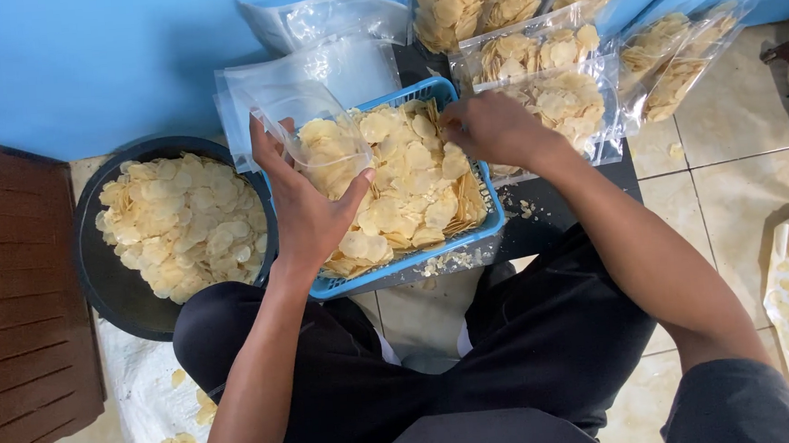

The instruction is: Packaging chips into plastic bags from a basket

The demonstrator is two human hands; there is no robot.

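A blue plastic basket [495, 226] sits on the floor in front of my knees, heaped with pale yellow chips [411, 193]. My left hand [300, 200] holds a clear plastic bag [302, 122] open over the basket's left side; a few chips lie in the bag's bottom. My right hand [491, 129] is at the basket's far right corner, fingers closed down on chips in the pile.
A black round tub [111, 284] full of chips stands to the left. Several filled clear bags [554, 75] lean against the blue wall behind the basket, beside empty clear bags [338, 42]. A brown wooden panel [16, 308] lies far left. Crumbs dot the tiled floor.
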